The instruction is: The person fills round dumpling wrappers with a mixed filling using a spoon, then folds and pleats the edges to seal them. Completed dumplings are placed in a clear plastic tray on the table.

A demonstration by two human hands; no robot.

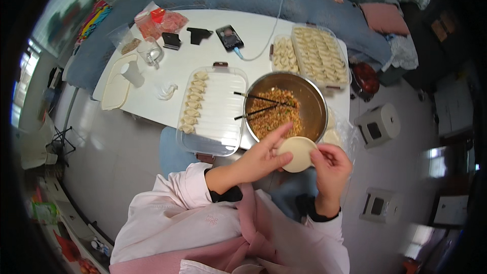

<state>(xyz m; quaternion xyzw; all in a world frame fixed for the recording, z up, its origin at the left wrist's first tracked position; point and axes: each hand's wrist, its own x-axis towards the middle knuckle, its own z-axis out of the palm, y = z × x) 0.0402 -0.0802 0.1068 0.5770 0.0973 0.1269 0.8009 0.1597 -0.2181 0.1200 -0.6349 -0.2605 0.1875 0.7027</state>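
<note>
A round dough wrapper [297,155] is held flat between my two hands, just in front of a steel mixing bowl [314,102]. My left hand [271,154] grips its left edge with the thumb on top. At the right edge, my right hand [331,163] pinches it between thumb and fingers. Chopped filling [274,118] lies in the bowl, and two dark chopsticks [262,110] rest in it with their ends over the left rim. Left of the bowl, a clear plastic tray [220,114] bears one column of folded dumplings [193,104]. More wrappers [331,137] lie partly hidden behind the bowl's right side.
Two containers full of dumplings [319,53] stand at the table's back right. A phone-like device [229,38] with a cable, a glass mug [151,54], a white cup [132,73] and a cream lid [114,91] are farther left. Grey stools [380,125] stand on the floor at right.
</note>
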